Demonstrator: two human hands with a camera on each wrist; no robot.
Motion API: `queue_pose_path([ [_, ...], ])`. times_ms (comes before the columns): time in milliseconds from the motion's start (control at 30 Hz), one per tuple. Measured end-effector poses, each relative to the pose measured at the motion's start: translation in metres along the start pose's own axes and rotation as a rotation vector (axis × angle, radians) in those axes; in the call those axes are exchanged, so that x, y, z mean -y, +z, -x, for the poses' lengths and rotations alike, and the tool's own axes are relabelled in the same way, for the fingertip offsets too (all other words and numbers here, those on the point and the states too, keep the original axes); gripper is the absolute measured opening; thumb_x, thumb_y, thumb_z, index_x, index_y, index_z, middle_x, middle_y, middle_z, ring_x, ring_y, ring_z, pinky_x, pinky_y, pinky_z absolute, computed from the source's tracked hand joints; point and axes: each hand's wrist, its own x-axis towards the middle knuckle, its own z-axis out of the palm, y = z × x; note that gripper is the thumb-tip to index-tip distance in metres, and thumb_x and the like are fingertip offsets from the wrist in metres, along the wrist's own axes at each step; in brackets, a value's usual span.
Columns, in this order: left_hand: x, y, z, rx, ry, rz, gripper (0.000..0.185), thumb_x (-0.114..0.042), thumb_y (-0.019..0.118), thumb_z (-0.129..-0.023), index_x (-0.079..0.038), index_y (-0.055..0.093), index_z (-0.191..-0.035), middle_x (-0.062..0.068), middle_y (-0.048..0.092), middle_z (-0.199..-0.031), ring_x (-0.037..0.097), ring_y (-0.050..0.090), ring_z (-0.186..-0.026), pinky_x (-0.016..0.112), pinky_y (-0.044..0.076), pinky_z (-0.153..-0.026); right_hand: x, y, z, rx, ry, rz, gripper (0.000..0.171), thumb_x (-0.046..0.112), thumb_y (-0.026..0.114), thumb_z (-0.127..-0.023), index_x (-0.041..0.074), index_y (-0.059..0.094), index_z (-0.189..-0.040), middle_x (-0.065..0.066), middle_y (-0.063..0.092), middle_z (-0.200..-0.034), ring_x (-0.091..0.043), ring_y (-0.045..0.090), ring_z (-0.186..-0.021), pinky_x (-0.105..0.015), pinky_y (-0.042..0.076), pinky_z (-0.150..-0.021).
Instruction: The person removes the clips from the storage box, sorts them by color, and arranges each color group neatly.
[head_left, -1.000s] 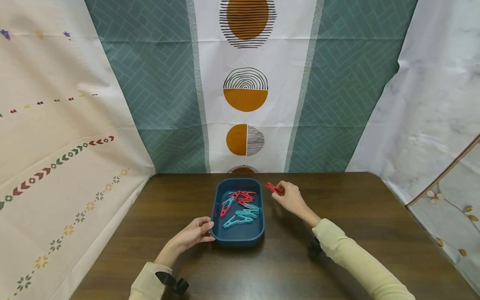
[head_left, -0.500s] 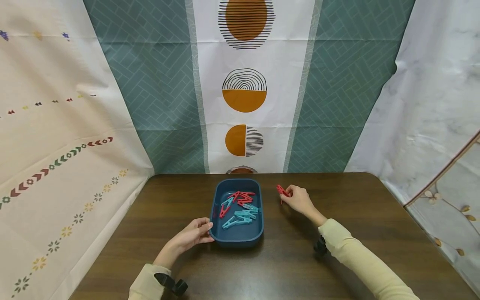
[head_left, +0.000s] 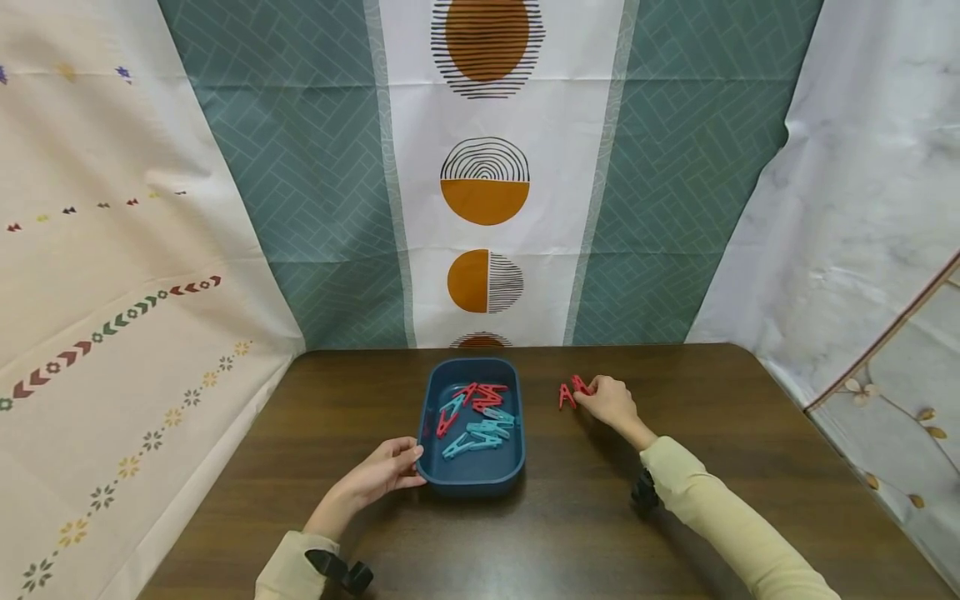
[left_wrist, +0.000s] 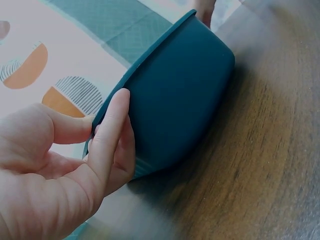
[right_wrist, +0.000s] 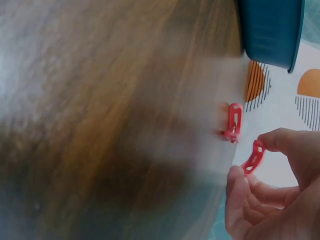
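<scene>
A dark blue tray (head_left: 429, 417) sits on the wooden table and holds several red and teal clothespins (head_left: 480, 414). My left hand (head_left: 405, 465) rests against the tray's near-left corner, its straight fingers (left_wrist: 112, 131) flat on the outer wall of the tray (left_wrist: 180, 95). To the right of the tray, my right hand (head_left: 588, 392) is low over the table and pinches a red clothespin (head_left: 580, 384) between thumb and finger. A second red clothespin (head_left: 566, 397) lies loose on the table just left of it. In the right wrist view the pinched clothespin (right_wrist: 253, 156) hangs beside the loose clothespin (right_wrist: 233, 121).
The dark wooden table (head_left: 570, 517) is bare to the right of and in front of the tray. Patterned cloth backdrops (head_left: 480, 208) rise straight from its far edge and along both sides.
My right hand has moved right, away from the tray, and down to the table with a red clothespin. A second red clothespin now lies on the table. The left hand stays put.
</scene>
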Motion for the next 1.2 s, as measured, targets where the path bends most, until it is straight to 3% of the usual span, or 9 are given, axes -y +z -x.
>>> queue_pose_path([
  [267, 0.0008, -0.0008, 0.0003, 0.002, 0.004, 0.009, 0.032, -0.015, 0.042, -0.104, 0.013, 0.041, -0.118, 0.004, 0.057, -0.091, 0.009, 0.062, -0.081, 0.025, 0.057, -0.080, -0.0040, 0.0000, -0.0008, 0.045, 0.051, 0.005, 0.045, 0.038, 0.071, -0.085, 0.013, 0.045, -0.058, 0.004, 0.036, -0.052, -0.012, 0.033, -0.049, -0.023, 0.024, -0.042],
  [467, 0.0001, -0.0005, 0.0009, 0.008, 0.010, 0.019, 0.036, -0.019, 0.045, -0.103, 0.013, 0.042, -0.118, 0.004, 0.057, -0.092, 0.009, 0.063, -0.081, 0.024, 0.057, -0.081, -0.0061, 0.0034, -0.0030, 0.038, 0.076, 0.014, 0.053, 0.044, 0.070, -0.085, 0.016, 0.038, -0.053, 0.005, 0.028, -0.050, -0.010, 0.025, -0.048, -0.023, 0.018, -0.042],
  [867, 0.0006, 0.0002, 0.0001, -0.003, -0.002, 0.017, 0.038, -0.020, 0.046, -0.103, 0.014, 0.041, -0.119, 0.005, 0.056, -0.092, 0.010, 0.063, -0.081, 0.025, 0.057, -0.081, -0.0072, 0.0050, -0.0027, 0.048, 0.082, 0.046, 0.046, 0.044, 0.069, -0.086, 0.013, 0.048, -0.060, 0.003, 0.037, -0.055, -0.013, 0.034, -0.050, -0.023, 0.023, -0.042],
  [1000, 0.0012, -0.0005, 0.0000, -0.009, -0.002, 0.015, 0.037, -0.020, 0.046, -0.103, 0.013, 0.041, -0.119, 0.005, 0.056, -0.092, 0.010, 0.063, -0.082, 0.025, 0.057, -0.081, -0.0071, 0.0040, -0.0031, 0.049, 0.094, 0.039, 0.045, 0.042, 0.063, -0.091, 0.013, 0.048, -0.060, 0.004, 0.036, -0.053, -0.013, 0.033, -0.050, -0.023, 0.022, -0.042],
  [1200, 0.0000, 0.0001, 0.0013, -0.010, -0.001, 0.009, 0.034, -0.018, 0.045, -0.103, 0.012, 0.041, -0.119, 0.006, 0.056, -0.094, 0.011, 0.063, -0.083, 0.026, 0.057, -0.082, -0.0077, -0.0016, -0.0044, 0.012, 0.085, 0.032, 0.039, 0.035, 0.054, -0.095, 0.010, 0.055, -0.065, 0.000, 0.047, -0.056, -0.016, 0.042, -0.050, -0.025, 0.028, -0.041],
])
